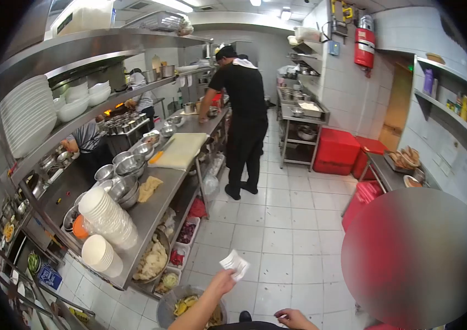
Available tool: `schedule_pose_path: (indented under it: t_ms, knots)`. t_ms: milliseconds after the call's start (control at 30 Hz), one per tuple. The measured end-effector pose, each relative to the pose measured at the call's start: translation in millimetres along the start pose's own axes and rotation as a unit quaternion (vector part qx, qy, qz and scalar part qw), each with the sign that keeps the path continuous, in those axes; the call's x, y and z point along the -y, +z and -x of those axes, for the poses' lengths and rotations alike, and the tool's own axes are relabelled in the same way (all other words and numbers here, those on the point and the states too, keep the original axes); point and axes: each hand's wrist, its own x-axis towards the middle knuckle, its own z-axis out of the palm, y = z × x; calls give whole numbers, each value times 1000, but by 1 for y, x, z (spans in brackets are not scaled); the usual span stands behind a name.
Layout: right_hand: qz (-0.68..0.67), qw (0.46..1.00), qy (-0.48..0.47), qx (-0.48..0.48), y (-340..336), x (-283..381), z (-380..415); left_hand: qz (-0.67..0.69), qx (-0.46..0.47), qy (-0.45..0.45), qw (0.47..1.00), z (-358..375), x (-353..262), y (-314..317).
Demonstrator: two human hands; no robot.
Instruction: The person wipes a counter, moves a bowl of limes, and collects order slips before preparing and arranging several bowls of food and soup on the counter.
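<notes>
My left hand [223, 282] is closed on a small white paper slip [235, 265] with faint print on it, held out over the tiled floor. Below that forearm stands a bin [166, 311] with yellow and green scraps inside. My right hand [295, 319] hangs low near my body at the bottom edge, its fingers loosely bent and apart, with nothing visible in them. Left of the slip, under the steel counter [170, 190], are a large bowl of pale food pieces [152, 261] and a white basket of vegetables [168, 281].
Stacked white tubs [101, 256], metal bowls [129, 165] and a cutting board [178, 151] sit on the counter. A person in black [244, 104] leans over its far end. Red boxes [336, 151] line the right wall. A blurred round patch hides the lower right.
</notes>
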Motion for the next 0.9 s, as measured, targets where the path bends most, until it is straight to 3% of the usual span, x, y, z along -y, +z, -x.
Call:
schedule_pose_path:
  t_ms: [67,133,233,267,400,467,667,733,900]
  knots:
    - [98,995,27,17,-30,-6,-41,-52,53,6,997,-29,-31,25]
    - [106,992,27,-58,-52,-9,-74,-102,39,20,994,-53,-60,53]
    - [33,984,114,-134,-65,-71,-111,-132,2,36,991,-78,-82,92]
    - [32,985,111,-128,-69,-159,-112,-135,-11,41,990,-90,-90,99]
    - [62,983,142,-95,-97,-262,-182,-174,57,35,982,-156,-120,103]
    - [70,981,155,-90,-111,-305,-210,-111,59,44,991,-180,-140,101]
    - [86,976,177,-94,-172,-322,-329,-186,-40,204,960,-253,-241,117]
    - [91,974,187,-91,-182,-320,-370,-278,-53,285,916,-281,-293,124]
    - [110,960,240,-99,-210,-315,-427,-355,-98,416,832,-336,-442,155]
